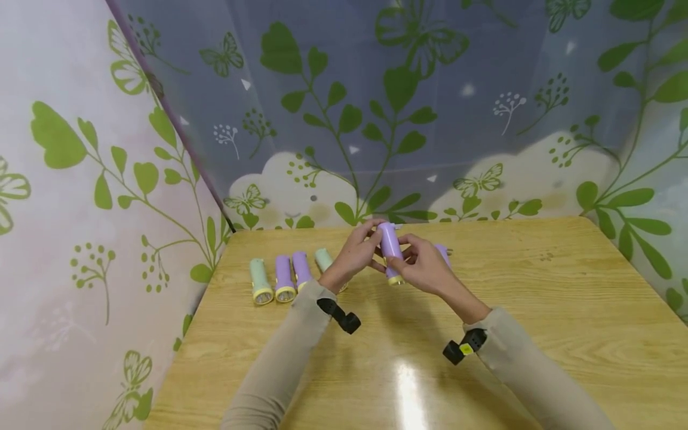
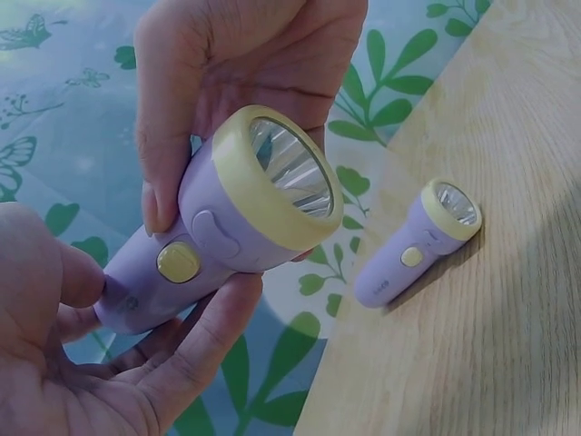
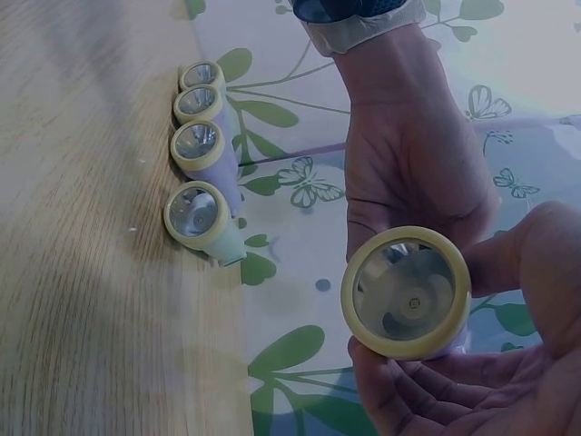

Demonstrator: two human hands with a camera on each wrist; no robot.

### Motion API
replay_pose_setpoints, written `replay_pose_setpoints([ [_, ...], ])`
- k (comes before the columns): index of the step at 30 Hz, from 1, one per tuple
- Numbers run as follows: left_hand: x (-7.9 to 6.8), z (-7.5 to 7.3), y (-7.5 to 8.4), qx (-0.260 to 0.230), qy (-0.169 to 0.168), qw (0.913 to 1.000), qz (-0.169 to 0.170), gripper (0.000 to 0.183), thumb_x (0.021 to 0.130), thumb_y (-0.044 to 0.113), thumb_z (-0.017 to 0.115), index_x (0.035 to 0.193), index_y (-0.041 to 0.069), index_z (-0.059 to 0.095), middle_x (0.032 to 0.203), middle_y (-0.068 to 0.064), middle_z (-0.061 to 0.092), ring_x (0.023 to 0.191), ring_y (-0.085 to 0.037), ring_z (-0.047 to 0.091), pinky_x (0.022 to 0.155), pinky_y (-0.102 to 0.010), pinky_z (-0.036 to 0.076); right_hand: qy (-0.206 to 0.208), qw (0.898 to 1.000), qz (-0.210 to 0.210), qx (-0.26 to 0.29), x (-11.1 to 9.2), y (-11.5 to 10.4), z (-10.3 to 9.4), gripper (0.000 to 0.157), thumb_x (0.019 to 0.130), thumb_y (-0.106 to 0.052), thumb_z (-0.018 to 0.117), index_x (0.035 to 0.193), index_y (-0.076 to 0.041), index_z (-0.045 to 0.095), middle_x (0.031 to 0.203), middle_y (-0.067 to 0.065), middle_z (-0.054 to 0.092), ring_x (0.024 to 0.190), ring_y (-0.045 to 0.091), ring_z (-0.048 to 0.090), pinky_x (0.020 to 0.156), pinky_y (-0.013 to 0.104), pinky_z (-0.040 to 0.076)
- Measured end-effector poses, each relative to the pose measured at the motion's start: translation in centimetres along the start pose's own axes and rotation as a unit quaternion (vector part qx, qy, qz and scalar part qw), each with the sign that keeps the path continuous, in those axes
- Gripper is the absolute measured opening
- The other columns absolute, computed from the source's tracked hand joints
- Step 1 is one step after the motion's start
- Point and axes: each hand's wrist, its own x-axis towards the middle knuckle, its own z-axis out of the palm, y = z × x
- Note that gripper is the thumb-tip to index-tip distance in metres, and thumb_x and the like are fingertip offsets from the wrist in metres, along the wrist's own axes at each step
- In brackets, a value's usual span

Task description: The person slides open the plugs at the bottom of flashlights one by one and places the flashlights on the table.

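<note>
Both hands hold a purple flashlight with a yellow rim above the table, its lens end tipped down toward me. My left hand grips the tail end, thumb on one side and fingers underneath. Around the lens end, my right hand pinches with thumb and fingers. A yellow button shows on the body in the left wrist view, and the lens faces the right wrist camera. At the tail, a small pale piece sticks out sideways. Behind the right hand lies another purple flashlight, partly hidden in the head view.
Left of the hands, a row of flashlights lies on the wooden table: a green one, two purple ones and another green one partly behind the left wrist. A patterned curtain hangs along the table's far edge.
</note>
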Motion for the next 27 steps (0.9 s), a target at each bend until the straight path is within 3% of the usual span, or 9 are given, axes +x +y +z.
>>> replay_pose_setpoints([
  [4, 0.1, 0.0, -0.2, -0.007, -0.003, 1.0000, -0.002, 0.041, 0.112, 0.027, 0.036, 0.150, 0.015, 0.044, 0.123, -0.022, 0.051, 0.094, -0.035, 0.067, 0.064, -0.037, 0.064, 0.003, 1.000, 0.006, 0.000, 0.0, 0.0, 0.1, 0.049, 0.098, -0.025, 0.065, 0.138, 0.001, 0.053, 0.105, 0.023, 0.072, 0.083, 0.024, 0.072, 0.066, 0.032, 0.060],
  [9, 0.4, 0.0, -0.6, -0.015, 0.003, 0.9999, 0.000, 0.041, 0.111, 0.029, 0.038, 0.150, 0.018, 0.043, 0.125, -0.022, 0.051, 0.099, -0.041, 0.067, 0.068, -0.043, 0.064, 0.005, 1.000, 0.014, 0.000, 0.2, 0.1, 0.2, 0.053, 0.099, -0.026, 0.064, 0.141, 0.002, 0.051, 0.106, 0.024, 0.072, 0.083, 0.025, 0.072, 0.065, 0.032, 0.060],
  [18, 0.9, 0.6, -1.8, -0.018, 0.007, 0.9997, -0.013, 0.039, 0.109, 0.028, 0.045, 0.146, 0.013, 0.040, 0.123, -0.023, 0.056, 0.088, -0.024, 0.067, 0.066, -0.037, 0.064, 0.000, 0.999, 0.040, -0.007, 0.7, 1.5, 0.5, 0.058, 0.099, -0.028, 0.063, 0.144, 0.005, 0.048, 0.105, 0.025, 0.071, 0.078, 0.021, 0.071, 0.062, 0.030, 0.057],
  [27, 1.5, 1.5, -2.5, -0.011, 0.023, 0.9992, -0.031, 0.043, 0.108, 0.026, 0.049, 0.147, 0.010, 0.038, 0.126, -0.024, 0.054, 0.087, -0.024, 0.067, 0.063, -0.035, 0.063, 0.013, 0.999, 0.031, -0.012, 0.7, 2.9, 1.0, 0.057, 0.100, -0.026, 0.061, 0.143, 0.009, 0.047, 0.105, 0.027, 0.071, 0.078, 0.024, 0.071, 0.061, 0.030, 0.057],
])
